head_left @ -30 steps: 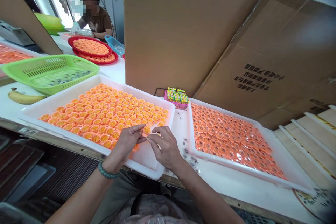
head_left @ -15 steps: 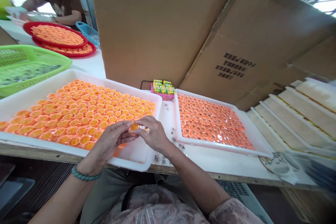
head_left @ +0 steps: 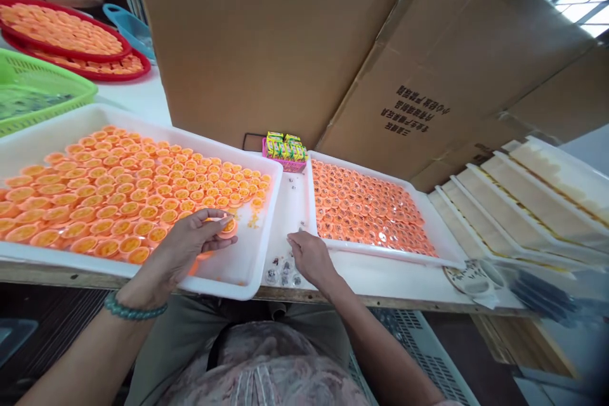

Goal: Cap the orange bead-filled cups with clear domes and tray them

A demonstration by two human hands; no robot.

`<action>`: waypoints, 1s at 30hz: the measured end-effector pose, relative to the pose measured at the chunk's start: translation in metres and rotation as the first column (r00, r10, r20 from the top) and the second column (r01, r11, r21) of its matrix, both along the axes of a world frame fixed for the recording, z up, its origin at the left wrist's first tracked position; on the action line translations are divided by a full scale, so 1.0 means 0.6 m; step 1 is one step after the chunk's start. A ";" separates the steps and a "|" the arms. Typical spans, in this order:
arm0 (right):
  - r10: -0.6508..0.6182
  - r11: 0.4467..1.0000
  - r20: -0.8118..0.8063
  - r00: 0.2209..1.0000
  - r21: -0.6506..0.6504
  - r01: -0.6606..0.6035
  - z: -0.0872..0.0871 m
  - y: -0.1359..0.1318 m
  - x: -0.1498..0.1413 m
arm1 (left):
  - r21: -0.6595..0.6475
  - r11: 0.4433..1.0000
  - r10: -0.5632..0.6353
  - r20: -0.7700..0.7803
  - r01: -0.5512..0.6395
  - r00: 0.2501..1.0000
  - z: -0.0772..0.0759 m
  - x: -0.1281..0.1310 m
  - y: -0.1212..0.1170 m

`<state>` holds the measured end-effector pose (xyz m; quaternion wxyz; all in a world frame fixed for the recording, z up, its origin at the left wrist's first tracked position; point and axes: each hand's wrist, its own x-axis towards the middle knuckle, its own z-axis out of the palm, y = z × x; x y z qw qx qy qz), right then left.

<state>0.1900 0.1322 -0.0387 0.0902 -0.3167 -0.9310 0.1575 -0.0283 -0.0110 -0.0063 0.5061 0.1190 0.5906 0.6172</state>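
Note:
My left hand pinches a small round orange cup above the near right corner of a white tray. Many similar orange cups stand in rows across that tray. To the right, my right hand is low over the white table strip between the two trays, thumb and fingertips pressed together. Whatever may be between them is too small to make out. Small clear pieces with dark marks lie on the table just left of that hand.
A second white tray holds orange cups with dark centres. Behind stand a pink basket of yellow-green packets and a tall cardboard sheet. Stacked trays lean at right; a green basket and red trays stand at left.
My hands have separated. The left keeps the orange cup, while the right has moved right and down to the table strip. The whole view has shifted slightly.

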 end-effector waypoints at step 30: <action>0.215 0.971 0.201 0.956 0.062 -0.232 -0.051 -0.009 -0.023 | 0.010 1.000 0.022 -0.031 -0.022 0.999 0.004 0.000 0.000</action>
